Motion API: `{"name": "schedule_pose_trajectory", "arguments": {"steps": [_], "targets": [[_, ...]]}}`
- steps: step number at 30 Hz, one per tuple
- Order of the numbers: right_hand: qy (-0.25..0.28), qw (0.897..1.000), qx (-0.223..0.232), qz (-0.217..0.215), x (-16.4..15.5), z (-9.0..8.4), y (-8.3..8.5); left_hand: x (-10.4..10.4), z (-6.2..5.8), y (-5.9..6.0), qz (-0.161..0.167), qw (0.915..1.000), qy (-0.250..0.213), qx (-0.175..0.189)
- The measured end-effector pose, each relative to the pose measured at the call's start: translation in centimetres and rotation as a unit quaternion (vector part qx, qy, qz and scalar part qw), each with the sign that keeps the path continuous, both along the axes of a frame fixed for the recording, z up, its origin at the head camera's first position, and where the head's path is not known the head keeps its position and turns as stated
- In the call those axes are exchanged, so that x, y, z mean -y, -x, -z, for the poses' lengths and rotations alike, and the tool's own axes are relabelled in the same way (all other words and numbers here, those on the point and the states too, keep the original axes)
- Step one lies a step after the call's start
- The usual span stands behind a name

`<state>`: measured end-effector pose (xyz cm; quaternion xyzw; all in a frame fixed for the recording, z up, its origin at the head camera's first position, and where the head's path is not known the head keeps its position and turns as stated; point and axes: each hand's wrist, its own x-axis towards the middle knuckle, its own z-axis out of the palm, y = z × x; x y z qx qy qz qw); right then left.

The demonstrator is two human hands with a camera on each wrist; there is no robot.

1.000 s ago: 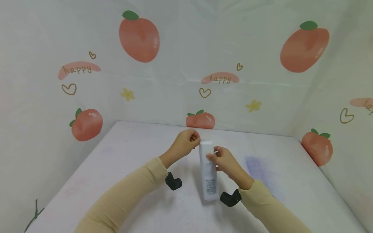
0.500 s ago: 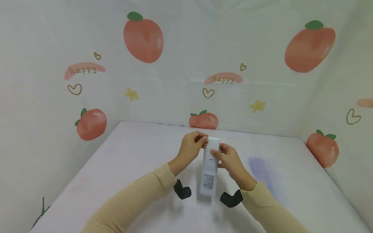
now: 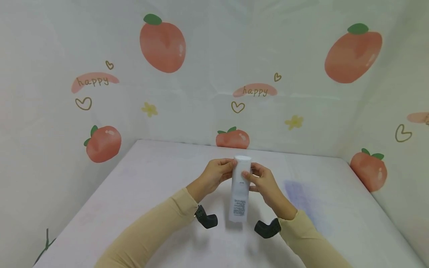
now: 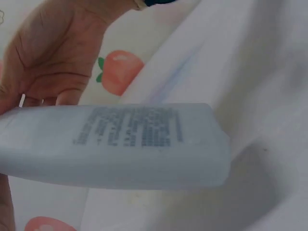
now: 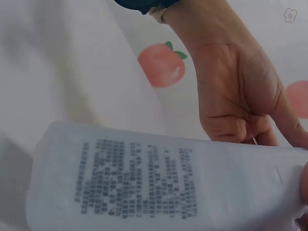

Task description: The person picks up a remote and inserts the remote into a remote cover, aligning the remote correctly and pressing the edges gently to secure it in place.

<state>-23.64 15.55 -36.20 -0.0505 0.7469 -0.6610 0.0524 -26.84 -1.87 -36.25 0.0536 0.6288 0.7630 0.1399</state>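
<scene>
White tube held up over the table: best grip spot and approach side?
Grip the white tube on its bare lower body, around the printed label, coming from either flat side. The left hand and right hand both pinch the upper cap end, so only the lower half is free. It hangs roughly upright above the table, and its flattened body probably suits opposing fingers.

From my remote seat I see a tube (image 3: pixel 240 190) of smooth, matt white plastic with fine grey print, a tabletop (image 3: pixel 140 193) under soft, faintly creased white cloth, and walls (image 3: pixel 207 67) of slightly glossy printed sheeting.
</scene>
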Motion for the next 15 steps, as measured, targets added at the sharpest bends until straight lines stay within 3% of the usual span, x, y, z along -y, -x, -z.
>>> {"name": "schedule_pose_trajectory", "arguments": {"steps": [7, 11, 15], "targets": [[-0.001, 1.0, 0.001, -0.001, 0.3, 0.2, -0.1, 0.3, 0.3, 0.1, -0.021, 0.998, 0.034, -0.048], [0.043, 0.999, -0.007, 0.016, 0.6, 0.6, -0.4, 0.5, 0.1, 0.3, -0.031, 0.9967, 0.037, -0.065], [0.106, 0.993, -0.028, 0.041, 1.1, 1.0, -0.8, 0.7, -0.3, 0.4, -0.016, 0.9962, 0.039, -0.076]]}}
